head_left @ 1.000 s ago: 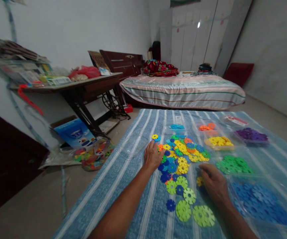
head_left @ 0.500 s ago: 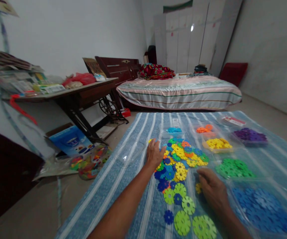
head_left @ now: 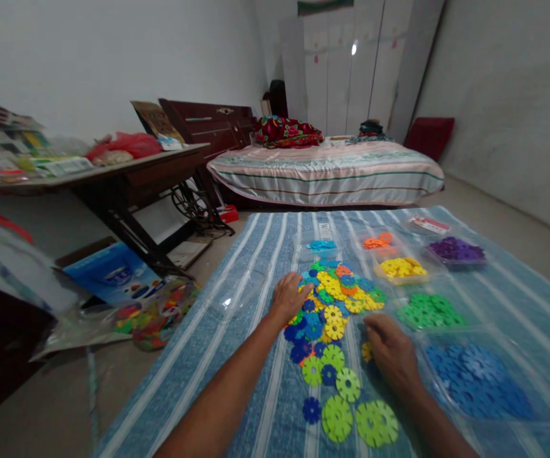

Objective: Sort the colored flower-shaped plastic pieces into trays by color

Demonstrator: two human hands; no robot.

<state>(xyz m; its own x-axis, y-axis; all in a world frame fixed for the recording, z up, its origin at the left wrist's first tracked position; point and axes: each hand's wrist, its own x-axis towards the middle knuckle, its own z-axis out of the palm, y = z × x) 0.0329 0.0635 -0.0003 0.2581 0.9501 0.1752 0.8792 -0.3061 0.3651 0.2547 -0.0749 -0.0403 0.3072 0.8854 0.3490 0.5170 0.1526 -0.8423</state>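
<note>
A heap of mixed coloured snowflake-shaped plastic pieces (head_left: 339,296) lies on a blue striped cloth (head_left: 255,267). My left hand (head_left: 287,299) rests on the heap's left edge, fingers curled over some pieces and thumb pointing into the heap. My right hand (head_left: 389,353) lies knuckles up on the cloth just right of the heap, fingers bent down beside a yellow piece (head_left: 366,350). What either hand grips is hidden. Large green discs (head_left: 336,416) lie nearest to me.
Clear trays hold sorted pieces: blue (head_left: 475,381), green (head_left: 425,310), yellow (head_left: 398,267), purple (head_left: 456,249), orange (head_left: 374,242), light blue (head_left: 321,245). A bed (head_left: 327,172) stands behind, a dark table (head_left: 112,172) at left, with a bag of pieces (head_left: 155,318) on the floor.
My left hand has drawn in from the heap's far-left edge, taking the loose yellow and orange pieces with it. My right hand has hardly moved. The view has swung slightly.
</note>
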